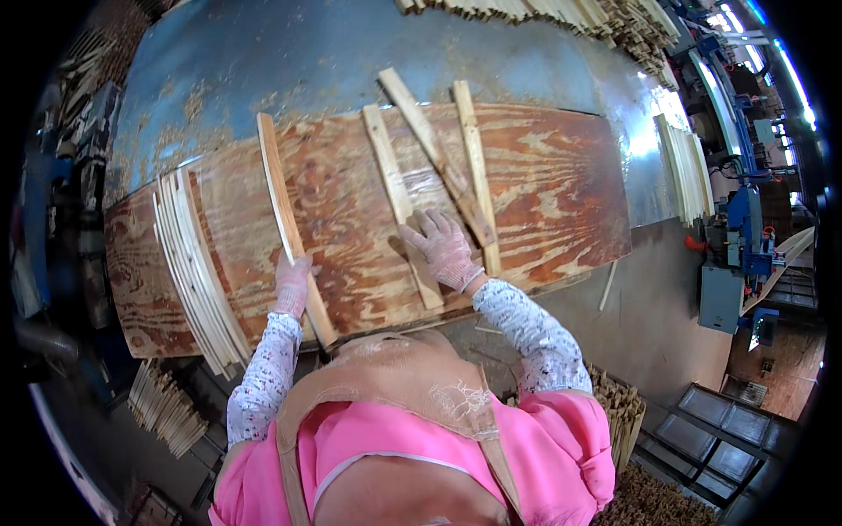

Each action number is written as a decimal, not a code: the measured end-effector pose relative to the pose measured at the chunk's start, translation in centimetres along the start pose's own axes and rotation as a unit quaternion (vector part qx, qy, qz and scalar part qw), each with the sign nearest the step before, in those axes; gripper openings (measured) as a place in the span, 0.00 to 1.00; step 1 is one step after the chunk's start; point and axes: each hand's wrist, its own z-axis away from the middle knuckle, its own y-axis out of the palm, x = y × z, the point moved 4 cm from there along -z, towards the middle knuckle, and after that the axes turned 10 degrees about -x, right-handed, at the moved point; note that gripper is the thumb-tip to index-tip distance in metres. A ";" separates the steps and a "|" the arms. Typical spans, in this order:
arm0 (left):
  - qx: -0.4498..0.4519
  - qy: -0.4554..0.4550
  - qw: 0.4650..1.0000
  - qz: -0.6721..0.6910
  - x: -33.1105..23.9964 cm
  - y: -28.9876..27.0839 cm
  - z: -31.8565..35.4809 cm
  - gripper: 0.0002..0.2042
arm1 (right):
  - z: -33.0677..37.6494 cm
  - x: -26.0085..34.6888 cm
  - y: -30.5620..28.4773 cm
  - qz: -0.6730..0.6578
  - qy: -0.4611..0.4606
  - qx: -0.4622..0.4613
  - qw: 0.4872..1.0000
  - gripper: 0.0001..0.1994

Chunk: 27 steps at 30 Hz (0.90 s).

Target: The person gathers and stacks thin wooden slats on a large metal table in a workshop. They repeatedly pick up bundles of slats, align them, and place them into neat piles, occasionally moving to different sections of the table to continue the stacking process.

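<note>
My left hand (292, 282), in a pale pink glove, grips the near part of a reddish-edged wooden strip (274, 180) that lies lengthwise away from me. My right hand (444, 252), gloved alike, has its fingers spread, with the fingertips at a pale wooden strip (386, 158); whether they press on it I cannot tell. Just right of that hand a darker-ended strip (430, 145) lies slantwise, its near end over another pale strip (474, 158). All of these rest on a streaked plywood board (561, 188).
Several pale strips (197, 272) lie side by side at the board's left. The board sits on a blue-grey metal table (307, 57). Strip piles stand at the far edge (535, 10), the right (684, 167) and below left (167, 408). Blue machinery (744, 219) is at the right.
</note>
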 end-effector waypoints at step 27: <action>0.016 -0.017 0.998 0.050 2.8 -0.8 1.0 0.14 | -0.9 -23.5 -7.7 -0.092 0.404 -0.043 0.909 0.27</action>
